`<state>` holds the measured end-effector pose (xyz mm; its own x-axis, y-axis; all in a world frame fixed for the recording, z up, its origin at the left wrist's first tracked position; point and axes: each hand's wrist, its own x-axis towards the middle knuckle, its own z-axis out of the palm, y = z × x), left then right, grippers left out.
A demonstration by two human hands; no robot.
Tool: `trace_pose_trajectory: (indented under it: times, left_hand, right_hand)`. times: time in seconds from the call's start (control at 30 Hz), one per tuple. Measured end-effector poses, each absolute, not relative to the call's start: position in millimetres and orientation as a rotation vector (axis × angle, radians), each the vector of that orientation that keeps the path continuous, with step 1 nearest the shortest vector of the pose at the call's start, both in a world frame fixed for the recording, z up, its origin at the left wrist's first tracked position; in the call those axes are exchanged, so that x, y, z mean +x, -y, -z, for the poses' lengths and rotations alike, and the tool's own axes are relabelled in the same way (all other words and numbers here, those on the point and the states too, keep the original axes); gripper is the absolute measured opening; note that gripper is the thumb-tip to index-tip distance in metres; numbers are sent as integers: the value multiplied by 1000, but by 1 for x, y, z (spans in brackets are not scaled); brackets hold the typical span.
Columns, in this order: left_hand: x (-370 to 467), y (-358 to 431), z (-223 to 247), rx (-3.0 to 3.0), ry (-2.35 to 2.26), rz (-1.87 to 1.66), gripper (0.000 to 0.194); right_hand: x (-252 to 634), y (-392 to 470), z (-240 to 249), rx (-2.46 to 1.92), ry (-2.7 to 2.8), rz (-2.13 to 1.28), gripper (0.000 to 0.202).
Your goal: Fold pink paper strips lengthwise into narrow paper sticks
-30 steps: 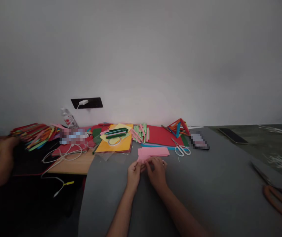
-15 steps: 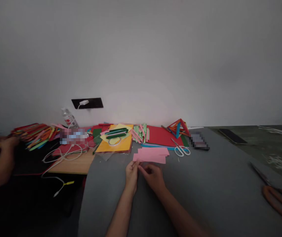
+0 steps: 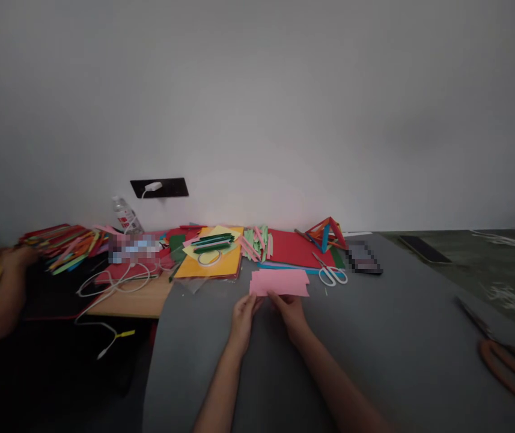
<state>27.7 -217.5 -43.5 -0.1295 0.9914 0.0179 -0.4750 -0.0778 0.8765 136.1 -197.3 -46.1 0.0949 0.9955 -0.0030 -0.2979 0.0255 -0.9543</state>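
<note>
In the head view, a few overlapping pink paper pieces (image 3: 279, 281) lie in front of me, their edges unevenly stacked. My left hand (image 3: 243, 314) pinches them at the lower left corner. Along the lower edge, my right hand (image 3: 289, 311) has its fingers closed on the same paper, a little right of the left hand. Just beyond are white-handled scissors (image 3: 333, 275) and a red sheet (image 3: 291, 248). Pink and pale green paper strips (image 3: 258, 243) are heaped beside it.
Yellow sheets (image 3: 191, 267) carry a tape roll (image 3: 209, 258) and dark green strips (image 3: 213, 242). A folded paper frame (image 3: 326, 234) and a phone (image 3: 363, 257) stand right. Large scissors (image 3: 505, 361) lie at far right. Another person's hand (image 3: 18, 258) works left near a white cable (image 3: 113, 287).
My right hand has come up from below the paper to its lower edge. The pink pieces are lined up more closely, their left side shifted right. The other person's hand moved slightly.
</note>
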Motion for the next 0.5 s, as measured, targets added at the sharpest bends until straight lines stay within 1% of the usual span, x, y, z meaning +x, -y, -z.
trace_pose_trajectory:
  times: [0.1, 0.2, 0.5]
  left_hand:
    - [28, 218, 43, 844, -928, -1458, 29]
    - [28, 219, 40, 892, -996, -1413, 33]
    - [30, 218, 40, 978, -1090, -1400, 32]
  right_hand:
    - [137, 195, 50, -1036, 929, -1254, 32]
    - [138, 194, 51, -1037, 912, -1231, 33]
    - [138, 195, 48, -1033, 942, -1267, 30]
